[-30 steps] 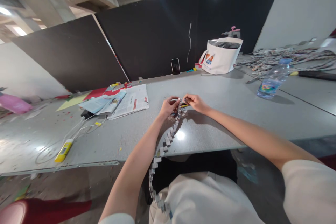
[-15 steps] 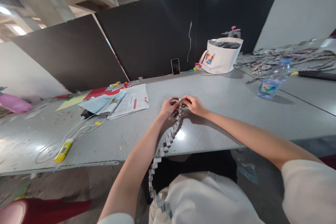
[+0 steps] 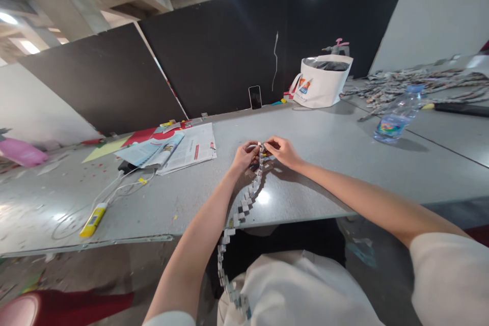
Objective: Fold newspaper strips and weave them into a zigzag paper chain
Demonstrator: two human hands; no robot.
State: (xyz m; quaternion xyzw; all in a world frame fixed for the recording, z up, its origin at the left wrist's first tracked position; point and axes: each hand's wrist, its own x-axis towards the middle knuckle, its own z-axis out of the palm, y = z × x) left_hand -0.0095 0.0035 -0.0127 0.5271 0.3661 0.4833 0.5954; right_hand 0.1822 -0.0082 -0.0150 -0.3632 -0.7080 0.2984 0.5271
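A long zigzag chain of folded newspaper pieces [image 3: 248, 195] runs from my fingers across the table's front edge and down onto my lap. Its far end is pinched by my left hand [image 3: 246, 157], fingers closed. From the other side, my right hand [image 3: 281, 151] meets that same end, thumb and fingertips pressed together on it. Both hands rest low over the table, almost touching. Under and between them lie small folded paper bits, partly hidden by the fingers.
Newspapers [image 3: 193, 147] and a yellow glue stick [image 3: 93, 220] with white cables lie on the left. A phone [image 3: 255, 97] leans on the black partition. To the right stand a white bag [image 3: 323, 81] and a water bottle [image 3: 399, 114], near a heap of paper strips [image 3: 428, 84].
Both hands have shifted very slightly to the left with the chain's end. My fingers keep hold of it, and the rest of the chain hangs much as before.
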